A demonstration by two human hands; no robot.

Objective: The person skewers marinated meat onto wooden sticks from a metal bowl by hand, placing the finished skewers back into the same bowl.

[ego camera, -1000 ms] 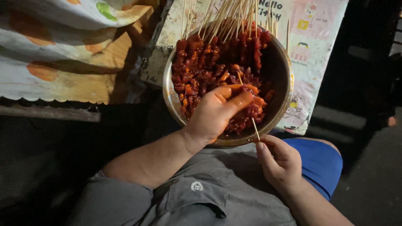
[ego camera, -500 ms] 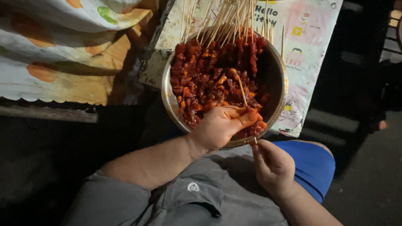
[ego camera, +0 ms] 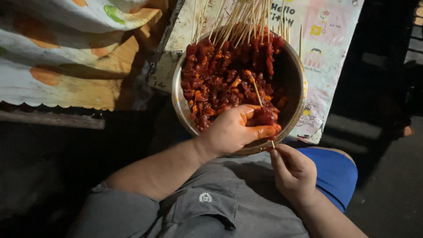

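left hand pinches meat over bowl, steadying it | right hand grips skewer base, lower centre, aimed into meat

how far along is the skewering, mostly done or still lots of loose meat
Done: many loaded skewers lean at the far side of the metal bowl. In hand: the left hand presses a red meat piece onto a bamboo stick, whose lower end the right hand pinches. Left: a heap of loose marinated meat fills much of the bowl, so plenty seems to remain.
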